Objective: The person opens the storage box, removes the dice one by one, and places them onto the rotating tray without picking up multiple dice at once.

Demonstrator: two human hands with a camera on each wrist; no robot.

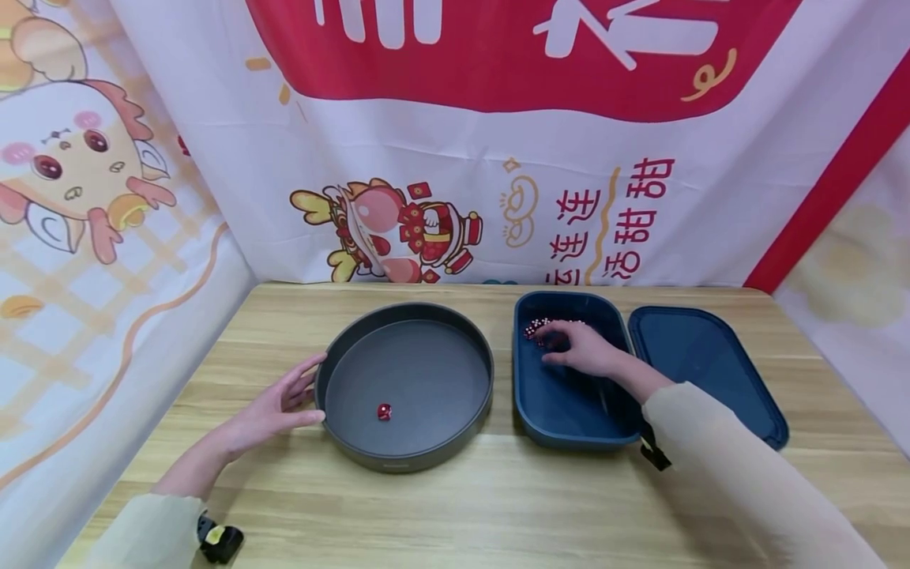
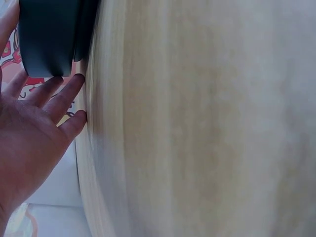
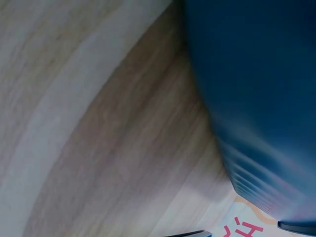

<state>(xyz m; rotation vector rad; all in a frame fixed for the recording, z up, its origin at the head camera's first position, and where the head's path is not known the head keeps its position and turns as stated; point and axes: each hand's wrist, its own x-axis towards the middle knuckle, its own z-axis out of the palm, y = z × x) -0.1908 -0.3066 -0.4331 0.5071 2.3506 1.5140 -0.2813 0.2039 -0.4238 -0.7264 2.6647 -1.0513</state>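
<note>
A round dark grey pan (image 1: 426, 371) rests on the table with one red die (image 1: 384, 412) on its floor. My left hand (image 1: 273, 407) is at its left side, fingers spread and tips against the wall; the left wrist view shows this hand (image 2: 29, 128) under the dark pan wall (image 2: 49, 39). To the right stands a blue rectangular container (image 1: 529, 399), and several red dice (image 1: 538, 325) with white dots lie at its far end. My right hand (image 1: 583, 348) reaches in over them, thumb and fingers apart. Only the container's outer wall (image 3: 261, 89) fills the right wrist view; the hand is hidden there.
A flat blue lid (image 1: 700, 356) lies right of the container, close to its edge. The wooden table (image 1: 455, 514) ends at a printed cloth (image 1: 441, 158) behind. Another printed cloth (image 1: 78, 316) hangs at the left.
</note>
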